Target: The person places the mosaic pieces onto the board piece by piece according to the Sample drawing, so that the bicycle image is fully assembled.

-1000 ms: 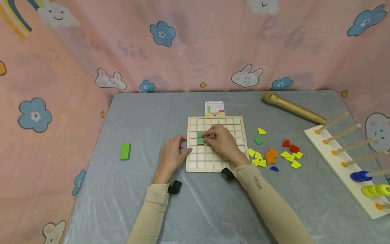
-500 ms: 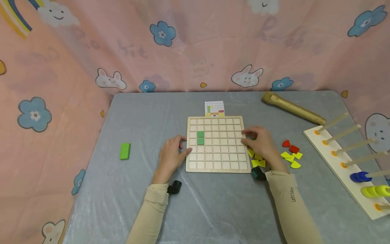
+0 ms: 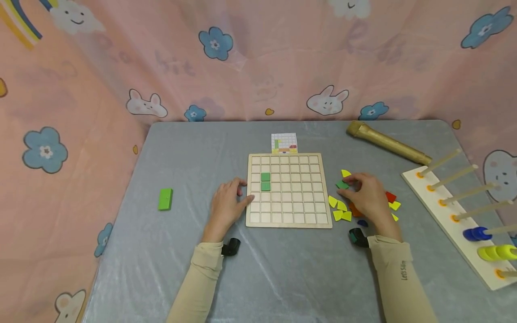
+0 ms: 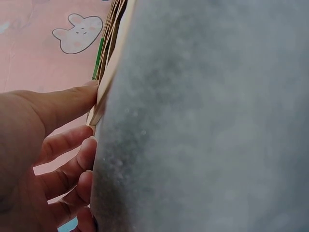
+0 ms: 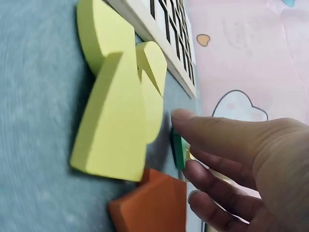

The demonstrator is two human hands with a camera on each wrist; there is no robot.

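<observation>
From my remote view I record the right hand low over the desk, its thumb and fingers moderately apart, with a green tile between their tips; whether they press on it, I cannot tell. Just beyond those fingertips lies a yellow quarter piece; to their left and nearer the person I count a group of yellow pieces. An orange piece shows partly under the hand, and a red tile lies to its right. At the left hand, I find the thumb resting on the rim of a wooden grid board, the index finger at that edge, and the remaining fingers loosely bent. On the board, beyond and to the right of the left fingertips, two green squares occupy adjoining cells in one column. A printed pattern card lies beyond the board, and a green block well to the left of the left fingers.
</observation>
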